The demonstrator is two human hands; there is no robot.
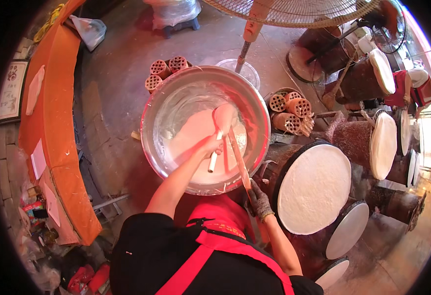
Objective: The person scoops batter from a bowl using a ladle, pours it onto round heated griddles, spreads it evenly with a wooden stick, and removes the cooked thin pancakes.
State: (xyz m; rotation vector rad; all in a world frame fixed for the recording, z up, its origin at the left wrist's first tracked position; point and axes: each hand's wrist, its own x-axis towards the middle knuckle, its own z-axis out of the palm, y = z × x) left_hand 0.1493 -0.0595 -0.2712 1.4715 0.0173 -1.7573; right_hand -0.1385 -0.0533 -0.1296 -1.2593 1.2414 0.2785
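A wide metal basin (205, 70) of pale, smooth batter (193, 136) stands before me. Bare, my left hand (212, 145) is closed around the white handle of a ladle (223, 115), whose bowl is over the basin's right half. On my right hand (258, 201) is a grey-brown knitted glove, and it grips a long wooden stick (239, 158) that slants over the basin's near rim. The stick's far end lies close to the ladle's bowl; whether they touch I cannot tell. Right of the basin, a round griddle (314, 188) on a drum stove is covered by a pale sheet of batter.
Perforated coal briquettes (287, 110) are stacked right of the basin, others (159, 68) beyond it. Several drum stoves with round griddles (383, 145) line the right. A co-worker (416, 86) is at the far right. A fan (293, 11) hangs overhead; an orange-covered counter (59, 129) stands left.
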